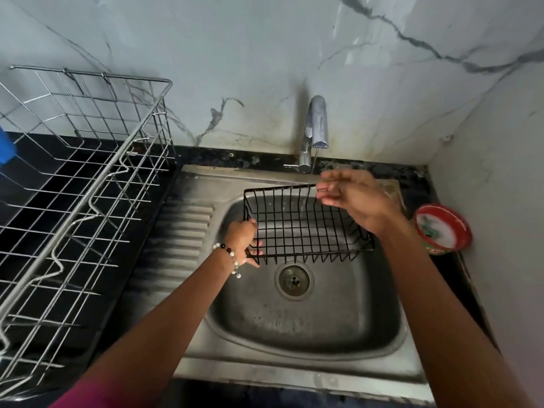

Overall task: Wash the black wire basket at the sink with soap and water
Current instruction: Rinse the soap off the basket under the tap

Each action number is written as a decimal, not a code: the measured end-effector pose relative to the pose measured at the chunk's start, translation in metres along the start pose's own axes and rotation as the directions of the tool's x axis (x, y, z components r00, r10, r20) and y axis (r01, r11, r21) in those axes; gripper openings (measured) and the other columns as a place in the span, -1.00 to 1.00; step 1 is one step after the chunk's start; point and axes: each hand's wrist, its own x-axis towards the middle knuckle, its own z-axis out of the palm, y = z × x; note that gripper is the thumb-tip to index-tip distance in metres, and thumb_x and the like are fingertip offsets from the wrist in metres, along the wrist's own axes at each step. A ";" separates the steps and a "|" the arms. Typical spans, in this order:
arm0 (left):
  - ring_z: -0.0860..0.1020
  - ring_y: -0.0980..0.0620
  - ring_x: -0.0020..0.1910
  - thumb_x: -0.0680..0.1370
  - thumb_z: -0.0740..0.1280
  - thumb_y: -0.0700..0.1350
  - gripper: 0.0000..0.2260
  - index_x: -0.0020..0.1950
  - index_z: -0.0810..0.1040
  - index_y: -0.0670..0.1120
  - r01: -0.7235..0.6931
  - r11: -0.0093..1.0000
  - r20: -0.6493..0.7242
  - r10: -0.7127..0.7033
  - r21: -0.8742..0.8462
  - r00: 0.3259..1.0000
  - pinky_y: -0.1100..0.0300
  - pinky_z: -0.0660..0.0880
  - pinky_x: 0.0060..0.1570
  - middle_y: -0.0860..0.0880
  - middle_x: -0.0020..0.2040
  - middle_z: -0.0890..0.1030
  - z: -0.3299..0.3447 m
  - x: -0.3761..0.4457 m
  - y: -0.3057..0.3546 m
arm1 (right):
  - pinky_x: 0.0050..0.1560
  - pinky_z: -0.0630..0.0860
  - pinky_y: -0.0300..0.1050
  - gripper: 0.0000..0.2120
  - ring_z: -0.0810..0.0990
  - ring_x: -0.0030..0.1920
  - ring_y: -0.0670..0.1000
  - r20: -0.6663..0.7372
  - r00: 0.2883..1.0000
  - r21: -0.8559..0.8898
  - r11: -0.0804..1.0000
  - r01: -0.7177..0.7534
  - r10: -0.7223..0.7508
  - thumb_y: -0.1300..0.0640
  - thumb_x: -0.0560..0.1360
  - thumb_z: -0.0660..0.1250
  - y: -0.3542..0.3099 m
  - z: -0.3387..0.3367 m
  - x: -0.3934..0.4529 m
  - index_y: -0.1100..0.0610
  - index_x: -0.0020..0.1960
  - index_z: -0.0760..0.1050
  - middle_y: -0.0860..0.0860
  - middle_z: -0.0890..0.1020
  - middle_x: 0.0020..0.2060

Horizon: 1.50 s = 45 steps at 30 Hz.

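A blue object (6, 148) is cut off at the left edge; the red tub's (443, 229) label is unreadable.

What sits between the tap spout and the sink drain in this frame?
In the head view, the black wire basket hangs between the tap and the drain. The left hand grips its near-left corner; the right hand is at its far rim.

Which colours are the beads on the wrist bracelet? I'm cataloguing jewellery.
White and black beads, bracelet on the left wrist; head view.
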 end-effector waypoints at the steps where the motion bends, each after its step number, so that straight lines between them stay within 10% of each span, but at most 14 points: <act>1: 0.57 -0.22 -0.12 0.67 0.19 -0.03 -0.80 0.26 0.44 -0.02 0.002 0.999 0.005 -0.003 0.035 1.000 -0.45 0.45 0.08 -0.21 -0.05 0.57 -0.001 -0.001 0.000 | 0.09 0.58 -0.03 -0.71 0.64 0.01 0.14 0.035 0.997 0.069 0.995 -0.067 0.065 0.49 0.53 0.11 -0.004 0.008 0.002 0.27 0.09 0.52 0.23 0.62 0.02; 10: 0.54 -0.29 -0.01 0.62 0.24 -0.10 -0.69 0.36 0.37 -0.09 0.058 0.905 0.082 -0.102 0.421 0.991 -0.31 0.49 0.02 -0.29 0.18 0.47 -0.005 -0.020 0.024 | 0.14 0.55 0.01 -0.74 0.60 0.07 0.23 0.130 0.953 0.126 0.949 -0.289 0.273 0.43 0.58 0.03 -0.026 0.039 0.028 0.44 0.11 0.46 0.33 0.58 0.02; 18: 0.47 -0.16 -0.10 0.56 0.26 -0.09 -0.76 0.09 0.35 -0.23 0.140 0.797 0.011 -0.180 0.587 0.984 -0.09 0.48 0.17 -0.21 -0.06 0.47 -0.008 -0.023 0.051 | 0.13 0.56 0.05 -0.74 0.61 0.08 0.24 0.137 0.933 0.032 0.940 -0.339 0.332 0.43 0.57 0.04 -0.030 0.041 0.044 0.42 0.10 0.47 0.34 0.58 0.04; 45: 0.48 -0.18 -0.20 0.46 0.35 -0.13 -0.69 0.13 0.36 -0.16 0.011 0.761 0.046 -0.053 0.649 0.998 -0.03 0.50 -0.20 -0.26 -0.06 0.48 -0.005 -0.035 0.071 | 0.13 0.56 0.01 -0.78 0.59 0.11 0.23 0.168 0.938 -0.022 0.952 -0.305 0.305 0.44 0.54 0.08 -0.032 0.056 0.059 0.38 0.01 0.49 0.33 0.57 0.04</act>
